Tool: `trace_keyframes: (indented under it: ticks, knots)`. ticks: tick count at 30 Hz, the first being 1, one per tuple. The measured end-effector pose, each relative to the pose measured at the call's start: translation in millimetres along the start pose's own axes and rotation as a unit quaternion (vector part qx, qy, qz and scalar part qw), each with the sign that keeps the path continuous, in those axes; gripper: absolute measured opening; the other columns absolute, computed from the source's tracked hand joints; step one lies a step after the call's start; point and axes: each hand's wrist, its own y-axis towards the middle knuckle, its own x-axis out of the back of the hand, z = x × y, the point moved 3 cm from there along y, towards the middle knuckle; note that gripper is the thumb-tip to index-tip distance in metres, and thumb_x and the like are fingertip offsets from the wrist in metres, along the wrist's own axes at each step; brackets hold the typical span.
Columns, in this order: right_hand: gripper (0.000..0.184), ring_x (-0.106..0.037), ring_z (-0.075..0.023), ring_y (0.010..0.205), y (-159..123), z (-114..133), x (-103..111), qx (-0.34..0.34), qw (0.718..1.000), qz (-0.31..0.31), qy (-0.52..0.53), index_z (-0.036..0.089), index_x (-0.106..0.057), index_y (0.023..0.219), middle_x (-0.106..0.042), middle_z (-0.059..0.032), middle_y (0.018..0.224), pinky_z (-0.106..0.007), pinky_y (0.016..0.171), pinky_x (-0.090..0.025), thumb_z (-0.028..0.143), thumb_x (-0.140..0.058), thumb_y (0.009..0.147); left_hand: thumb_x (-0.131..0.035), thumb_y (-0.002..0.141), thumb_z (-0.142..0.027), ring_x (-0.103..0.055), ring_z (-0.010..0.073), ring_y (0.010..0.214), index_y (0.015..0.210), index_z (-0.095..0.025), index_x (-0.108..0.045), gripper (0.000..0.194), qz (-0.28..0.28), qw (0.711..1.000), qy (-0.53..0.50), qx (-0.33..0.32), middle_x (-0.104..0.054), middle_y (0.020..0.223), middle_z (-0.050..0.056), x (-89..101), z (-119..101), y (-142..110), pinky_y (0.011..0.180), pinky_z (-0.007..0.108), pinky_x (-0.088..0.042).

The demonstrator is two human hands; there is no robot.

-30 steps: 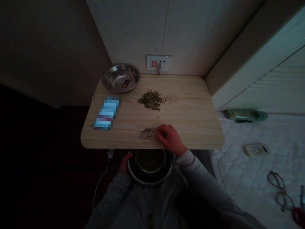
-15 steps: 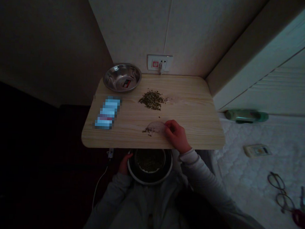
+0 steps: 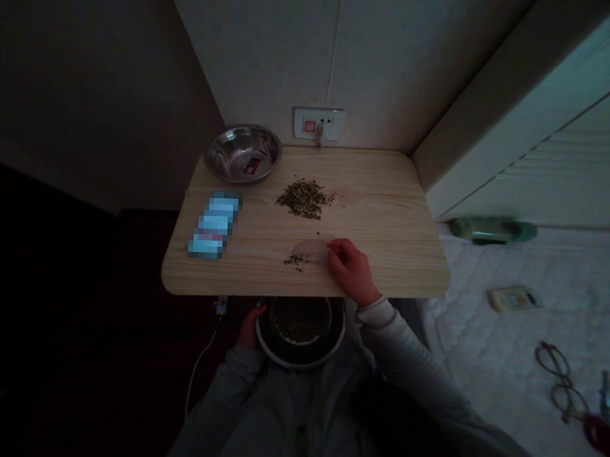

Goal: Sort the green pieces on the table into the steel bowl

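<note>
My right hand (image 3: pixel 348 266) is closed in a pinch on the edge of a thin, see-through rounded plastic piece (image 3: pixel 314 249), low over the front of the wooden table. A few small dark grains (image 3: pixel 294 260) lie at that piece's left side. Farther back is a larger pile of greenish-brown grains (image 3: pixel 305 199). Below the table's front edge, my left hand (image 3: pixel 251 326) grips the left side of a dark round bowl (image 3: pixel 300 357) with a pale rim. Similar dark grains fill its middle. Dim light hides most of the left fingers.
A shiny steel bowl (image 3: pixel 243 153) stands at the table's back left, with a blurred-out phone (image 3: pixel 215 224) in front of it. A wall socket (image 3: pixel 318 124) is behind. To the right, a bed (image 3: pixel 475 368) bears a green bottle (image 3: pixel 492 230), a remote-like device (image 3: pixel 515 298) and glasses (image 3: pixel 562 384).
</note>
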Motion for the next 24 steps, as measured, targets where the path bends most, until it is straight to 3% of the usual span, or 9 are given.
trace_keyframes:
  ticks: [7, 13, 19, 24]
  knots:
    - [0.016, -0.045, -0.0118, 0.058, 0.2, 3.9, -1.1, 0.025, 0.999, 0.030, -0.015, 0.018, -0.052, 0.084, -0.052, -0.0002, 0.063, -0.025, 0.058, -0.036, 0.024, -0.043, 0.072, -0.046, 0.060, -0.013, -0.060, 0.0219, 0.070, 0.045, -0.016, -0.059, 0.020, 0.003, 0.999, -0.001, 0.038, -0.061, 0.046, 0.004, -4.7, 0.9, -3.3, 0.069, 0.032, -0.046]
    - [0.016, -0.045, -0.0119, 0.058, -1.1, 4.6, 0.8, 0.026, 0.999, 0.034, -0.002, 0.018, -0.052, 0.084, -0.051, 0.0000, 0.061, -0.025, 0.057, -0.036, 0.025, -0.043, 0.073, -0.051, 0.056, -0.013, -0.060, 0.0215, 0.068, 0.048, -0.016, -0.059, 0.012, 0.014, 1.000, 0.005, -0.004, -0.062, 0.047, 0.002, -0.6, 0.6, 0.7, 0.069, 0.032, -0.046]
    - [0.014, -0.047, -0.0122, 0.062, -2.4, 7.1, -0.2, 0.044, 0.997, 0.068, -0.012, 0.018, -0.053, 0.081, -0.054, -0.0012, 0.066, -0.025, 0.059, -0.037, 0.023, -0.045, 0.071, -0.049, 0.057, -0.014, -0.061, 0.0213, 0.066, 0.046, -0.016, -0.059, 0.015, 0.008, 1.000, -0.001, 0.000, -0.062, 0.047, 0.003, -1.1, 0.6, 0.1, 0.069, 0.031, -0.046]
    - [0.014, -0.047, -0.0122, 0.062, -3.0, 5.8, 0.7, 0.036, 0.997, 0.070, 0.005, 0.018, -0.053, 0.081, -0.054, -0.0016, 0.068, -0.025, 0.059, -0.038, 0.023, -0.045, 0.070, -0.050, 0.056, -0.016, -0.060, 0.0223, 0.070, 0.053, -0.014, -0.062, 0.012, 0.034, 0.999, -0.021, -0.003, -0.065, 0.056, 0.005, -1.6, 0.7, -0.2, 0.071, 0.032, -0.045]
